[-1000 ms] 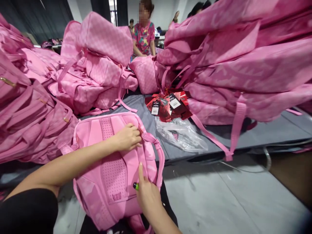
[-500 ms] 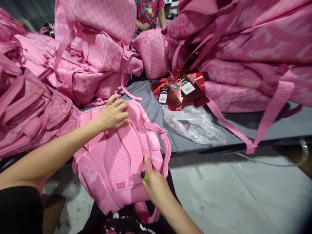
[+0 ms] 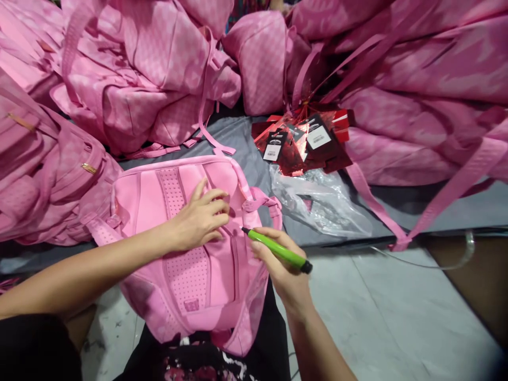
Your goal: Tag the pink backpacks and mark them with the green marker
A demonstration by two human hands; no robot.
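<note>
A pink backpack (image 3: 222, 259) lies across my lap against the table edge, its padded back panel with dotted mesh facing up. My left hand (image 3: 204, 217) rests on the upper part of this panel with its fingers spread and slightly bent. In my right hand (image 3: 280, 259) is a green marker pen (image 3: 278, 248) with black ends, pinched between thumb and fingers. Its tip points left, close to the panel's right side and just right of my left fingertips. Whether the tip touches the fabric, I cannot tell. A knotted strap (image 3: 262, 203) hangs at the backpack's upper right.
Pink backpacks are heaped at the left (image 3: 51, 174) and stacked at the right (image 3: 428, 116) on a grey-covered table (image 3: 254, 153). Red and black hang tags (image 3: 305, 140) lie beside a clear plastic bag (image 3: 317, 201). A looped strap (image 3: 400, 238) hangs over the table edge.
My left hand has moved down and right on the panel. My right hand has lifted up and right, turning the marker pen into full view. The head view has tilted down.
</note>
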